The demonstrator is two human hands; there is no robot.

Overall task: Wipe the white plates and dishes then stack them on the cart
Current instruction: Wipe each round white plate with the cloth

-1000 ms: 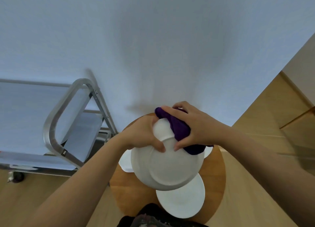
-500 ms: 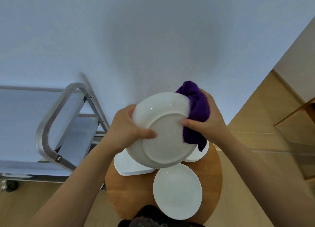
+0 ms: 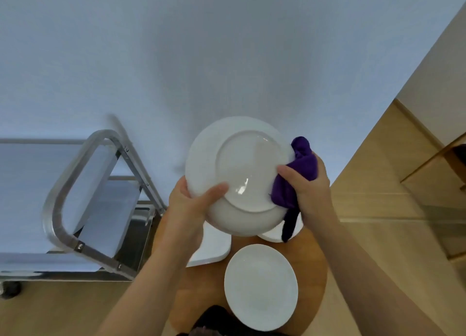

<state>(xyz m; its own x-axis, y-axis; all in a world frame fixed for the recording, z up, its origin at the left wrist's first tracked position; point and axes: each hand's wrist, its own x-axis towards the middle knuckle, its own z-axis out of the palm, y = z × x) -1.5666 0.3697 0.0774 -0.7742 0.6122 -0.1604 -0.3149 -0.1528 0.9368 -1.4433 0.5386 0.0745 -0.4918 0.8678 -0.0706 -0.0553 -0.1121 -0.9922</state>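
— Underside up: the left hand (image 3: 187,204) is gripping the round white ceramic plate (image 3: 239,174) at its seven o'clock rim, above the round wooden table (image 3: 310,257).

— And the right hand (image 3: 306,189) is pinching the bunched purple cloth (image 3: 297,176) at four o'clock. I'd be turning the plate slowly, pressing evenly along the rim.

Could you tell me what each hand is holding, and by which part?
The left hand grips the white plate by its lower-left rim, thumb on its underside. The right hand holds a bunched purple cloth against the plate's right edge.
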